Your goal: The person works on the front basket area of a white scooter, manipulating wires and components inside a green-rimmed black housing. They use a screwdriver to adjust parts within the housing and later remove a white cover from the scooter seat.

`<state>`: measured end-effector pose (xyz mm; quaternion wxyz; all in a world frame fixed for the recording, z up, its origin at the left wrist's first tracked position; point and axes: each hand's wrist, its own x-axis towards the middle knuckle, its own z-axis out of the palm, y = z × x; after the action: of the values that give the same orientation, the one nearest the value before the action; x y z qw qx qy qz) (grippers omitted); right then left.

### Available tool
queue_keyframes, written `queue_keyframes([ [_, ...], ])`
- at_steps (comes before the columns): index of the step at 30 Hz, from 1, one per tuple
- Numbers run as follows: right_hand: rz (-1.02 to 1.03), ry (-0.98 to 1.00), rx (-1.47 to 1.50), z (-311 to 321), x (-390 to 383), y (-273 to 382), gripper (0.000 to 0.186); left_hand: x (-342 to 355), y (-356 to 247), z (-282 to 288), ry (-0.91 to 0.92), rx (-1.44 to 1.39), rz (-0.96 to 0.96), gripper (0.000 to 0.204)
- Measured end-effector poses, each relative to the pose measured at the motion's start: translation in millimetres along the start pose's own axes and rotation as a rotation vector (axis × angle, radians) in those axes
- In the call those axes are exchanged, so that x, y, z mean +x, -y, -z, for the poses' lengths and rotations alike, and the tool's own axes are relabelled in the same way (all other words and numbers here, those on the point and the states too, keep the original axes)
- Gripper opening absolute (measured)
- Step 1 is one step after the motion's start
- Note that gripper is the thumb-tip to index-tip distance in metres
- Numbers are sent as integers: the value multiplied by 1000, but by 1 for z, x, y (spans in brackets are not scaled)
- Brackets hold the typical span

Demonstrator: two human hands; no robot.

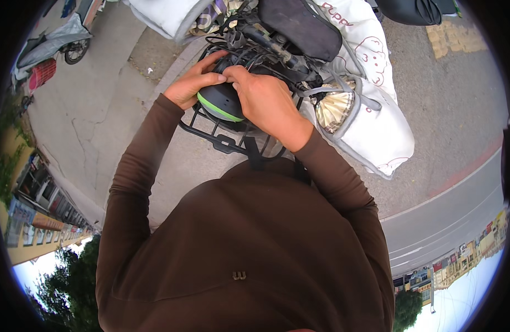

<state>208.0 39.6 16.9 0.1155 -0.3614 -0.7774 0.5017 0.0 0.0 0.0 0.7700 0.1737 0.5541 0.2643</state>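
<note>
Head view, green-rimmed black housing (219,98), left hand (191,84) gripping its upper edge, right hand (265,100) alongside, hold hidden.

Left hand (189,87) beside curled right hand (265,102)

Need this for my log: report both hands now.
Left hand: open, thumb and forefinger spread, thumb touching the black-and-green casing.
Right hand: fingers curled at the casing; whether its grip holds anything cannot be told.
</note>
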Motion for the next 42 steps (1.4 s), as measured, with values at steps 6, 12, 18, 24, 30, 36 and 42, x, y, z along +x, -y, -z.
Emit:
queue_keyframes([
  [6,95,-12,-78,4,-1,8,31,-3,-8,2,-34,42,0,72],
  [12,108,-138,-25,9,-4,9,19,-3,-8,-1,-24,82,8,72],
  [18,95,-187,-162,8,4,-2,24,1,-2,1,-28,76,-36,75],
  [24,65,-215,-241,0,5,-6,33,2,-3,2,-9,32,-30,75],
  [30,32,-198,-262,5,12,2,28,4,-2,4,-11,59,-54,76],
  [36,97,-235,-324,1,11,-7,22,2,-2,2,-7,37,-35,74],
  [42,160,-182,-224,-7,11,-24,14,5,9,0,26,-13,-104,75],
])
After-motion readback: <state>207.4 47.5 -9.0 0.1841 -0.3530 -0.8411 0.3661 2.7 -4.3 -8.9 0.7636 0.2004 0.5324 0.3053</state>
